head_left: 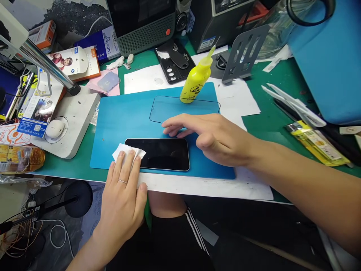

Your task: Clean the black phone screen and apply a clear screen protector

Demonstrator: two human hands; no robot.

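A black-screened phone (169, 154) lies flat on a blue mat (121, 120). My left hand (121, 199) presses a folded white tissue (118, 151) onto the phone's left end, with the fingers laid side by side over it. Above the phone's right end, my right hand (217, 139) hovers with its fingers stretched out and nothing held. Just beyond it lies a clear screen protector (169, 107) with a black border, partly covered by the fingers. A yellow squeeze bottle (196, 81) with a thin nozzle stands upright at the protector's far edge.
At the back lies a black phone back (175, 62) beside a grey metal stand (245, 52). White tweezers (296, 105) and a yellow packet (318, 145) are on the right. A white lamp base (75, 130) stands left. The table's front edge runs just below the mat.
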